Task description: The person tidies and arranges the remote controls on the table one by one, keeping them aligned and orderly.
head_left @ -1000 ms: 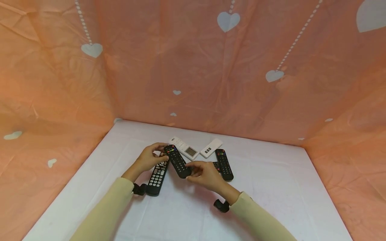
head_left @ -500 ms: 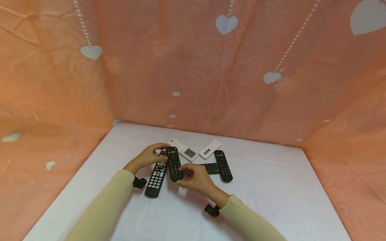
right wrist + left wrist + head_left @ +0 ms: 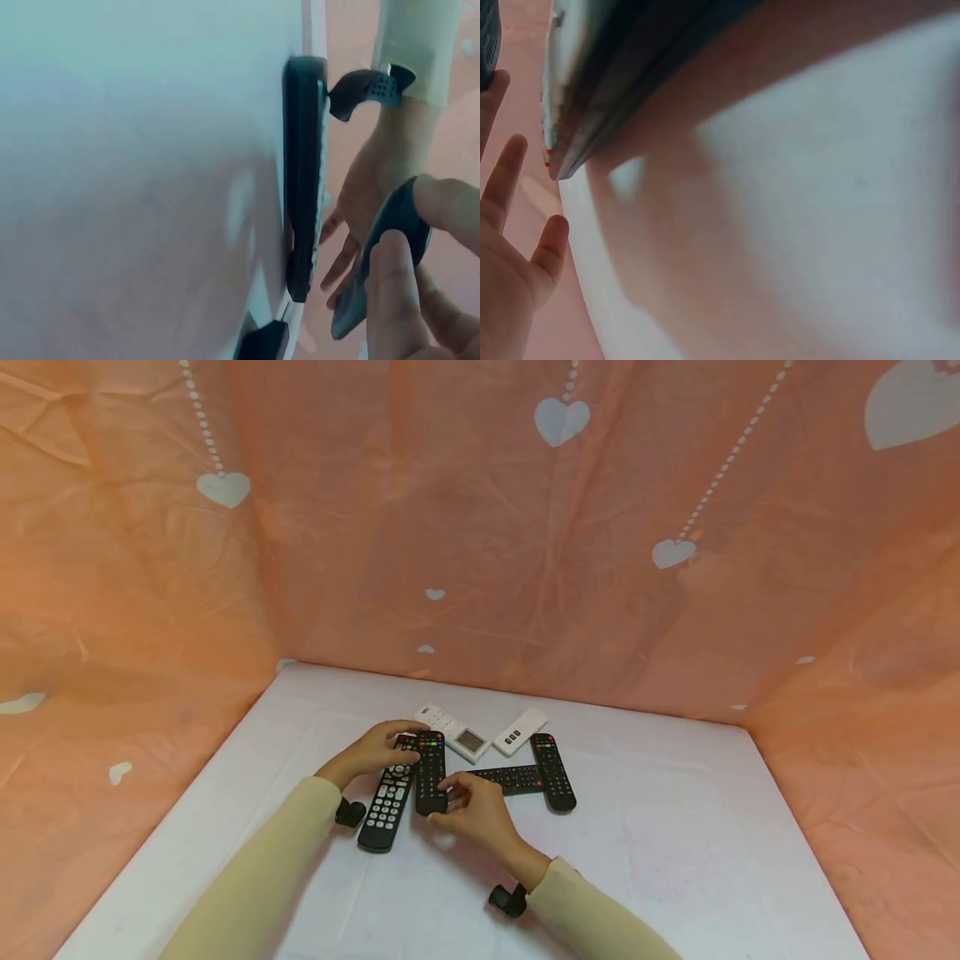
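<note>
My right hand [image 3: 480, 814] pinches the near end of a black remote control [image 3: 431, 781] between thumb and fingers. In the right wrist view that remote [image 3: 397, 214] is tilted, well apart from the table surface. My left hand [image 3: 375, 750] is at its far end, thumb and fingers spread to either side; the left wrist view shows the left fingers [image 3: 502, 184] extended and loose. Under the left hand lies a longer black remote with large white buttons [image 3: 386, 806], its upper end partly covered by the thumb.
Behind the hands lie a white remote with a grey screen [image 3: 471, 741] and a smaller white remote [image 3: 521, 732]. Rightward, one black remote [image 3: 553, 772] stands lengthwise beside another lying crosswise [image 3: 517, 779]. Orange cloth walls [image 3: 480, 527] enclose the white table [image 3: 675, 852].
The right hand has moved left and turned the held remote from slanted to nearly straight, alongside the white-buttoned one. The crosswise remote has come into fuller view. The left hand barely moved.
</note>
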`<state>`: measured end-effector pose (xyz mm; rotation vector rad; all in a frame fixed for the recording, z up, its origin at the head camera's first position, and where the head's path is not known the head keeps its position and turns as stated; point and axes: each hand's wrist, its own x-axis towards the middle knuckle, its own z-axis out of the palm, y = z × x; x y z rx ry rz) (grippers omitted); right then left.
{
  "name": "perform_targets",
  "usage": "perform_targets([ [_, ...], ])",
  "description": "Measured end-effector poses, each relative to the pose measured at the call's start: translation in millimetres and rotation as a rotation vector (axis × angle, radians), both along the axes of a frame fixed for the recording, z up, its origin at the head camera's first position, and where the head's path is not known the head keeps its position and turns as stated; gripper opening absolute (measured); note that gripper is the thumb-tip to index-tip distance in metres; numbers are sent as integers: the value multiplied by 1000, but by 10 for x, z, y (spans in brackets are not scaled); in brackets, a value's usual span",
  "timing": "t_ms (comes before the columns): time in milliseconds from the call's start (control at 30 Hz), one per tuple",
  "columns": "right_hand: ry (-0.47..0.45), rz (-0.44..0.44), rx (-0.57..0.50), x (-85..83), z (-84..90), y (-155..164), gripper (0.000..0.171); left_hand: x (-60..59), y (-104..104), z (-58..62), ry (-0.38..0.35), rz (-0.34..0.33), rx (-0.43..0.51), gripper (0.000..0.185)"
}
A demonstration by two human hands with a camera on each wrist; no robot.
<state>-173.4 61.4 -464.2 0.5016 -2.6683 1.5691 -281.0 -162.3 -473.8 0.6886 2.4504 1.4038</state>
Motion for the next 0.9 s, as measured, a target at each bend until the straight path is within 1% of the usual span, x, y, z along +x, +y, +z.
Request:
perform_targets([
  [233,11,-27,15,38,-42,-91,37,-39,10,-13,-80,29,-24,53],
  [300,3,-39,21,51,-55,-110,37,-49,19,-19,-95,20,-30,53],
  [467,-25,-53,11,65,-98,-136,37,-71,48,-38,-60,-7,-75,53],
  [533,-26,-50,4,65,-108,-141,37,-79,56,-48,-42,-8,-95,53],
  [633,-37,-42,-4,60,-128,-149,38,-89,54,-60,-34,-16,-99,54],
  [733,-69,-40,-13,57,-144,-158,39,-111,50,-83,-3,-45,-99,54],
  [833,-105,-47,-22,52,-166,-168,40,-126,54,-100,3,-61,-106,54],
  [900,-111,-47,-25,51,-178,-174,41,-132,57,-102,7,-63,-125,55],
])
